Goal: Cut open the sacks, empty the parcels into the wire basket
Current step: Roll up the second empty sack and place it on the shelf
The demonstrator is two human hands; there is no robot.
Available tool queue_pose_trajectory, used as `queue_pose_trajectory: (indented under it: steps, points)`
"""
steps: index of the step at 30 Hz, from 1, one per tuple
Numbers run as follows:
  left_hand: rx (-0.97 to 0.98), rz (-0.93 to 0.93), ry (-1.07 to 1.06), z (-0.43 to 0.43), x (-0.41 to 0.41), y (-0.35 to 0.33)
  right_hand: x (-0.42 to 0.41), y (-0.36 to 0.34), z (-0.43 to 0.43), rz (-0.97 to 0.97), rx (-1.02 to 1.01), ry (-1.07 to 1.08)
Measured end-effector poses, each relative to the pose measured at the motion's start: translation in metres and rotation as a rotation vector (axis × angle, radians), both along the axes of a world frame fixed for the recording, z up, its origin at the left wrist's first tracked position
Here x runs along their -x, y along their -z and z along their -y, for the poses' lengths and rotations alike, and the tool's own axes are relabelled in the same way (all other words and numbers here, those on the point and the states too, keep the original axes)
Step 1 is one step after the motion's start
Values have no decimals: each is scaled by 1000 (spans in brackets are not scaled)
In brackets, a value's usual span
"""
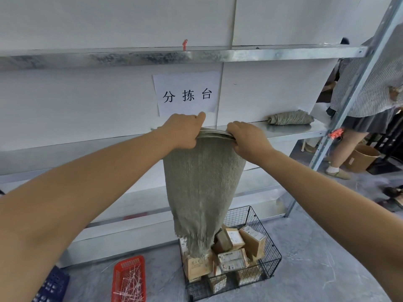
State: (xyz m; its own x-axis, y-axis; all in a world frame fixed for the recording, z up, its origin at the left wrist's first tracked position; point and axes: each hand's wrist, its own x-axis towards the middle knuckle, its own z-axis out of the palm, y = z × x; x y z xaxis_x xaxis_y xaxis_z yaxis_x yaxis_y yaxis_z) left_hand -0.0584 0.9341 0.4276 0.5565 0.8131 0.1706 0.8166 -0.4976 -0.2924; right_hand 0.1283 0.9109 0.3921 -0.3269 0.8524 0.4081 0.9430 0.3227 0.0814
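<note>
The sack (202, 182), grey-green woven cloth, hangs limp and upside down in front of the steel shelving (290, 130). Its frayed open mouth dangles onto the cardboard parcels (232, 259) heaped in the wire basket (273, 256) on the floor. Both bare arms reach forward and up, nearly straight. The left hand (183, 131) grips the bunched upper edge with fingers curled over it and the thumb raised. The right hand (248, 140) clutches the same edge just beside it, knuckles up. A rolled sack (290, 117) lies on the shelf to the right. A red tray (128, 277) of white cable ties sits left of the basket.
</note>
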Motion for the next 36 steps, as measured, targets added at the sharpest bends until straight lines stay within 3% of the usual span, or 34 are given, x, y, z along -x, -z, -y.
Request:
queue_pose_trajectory:
  steps: [5,8,14,21,27,32,36]
  points:
    - [-96,-58,17,2,-7,10,2,1,2,106,36,150]
    - [-123,-25,23,8,-13,14,14,-2,2,137,114,113]
    - [-236,-5,86,13,-9,34,16,7,2,216,-25,98]
    - [-181,13,121,13,-10,47,3,24,5,145,136,7]
    - [-162,6,126,22,-10,44,4,12,16,202,64,-30]
    - [78,222,24,28,-15,37,7,20,18,80,-25,-95]
    - [13,64,-12,26,-19,43,10,20,17,121,38,-30]
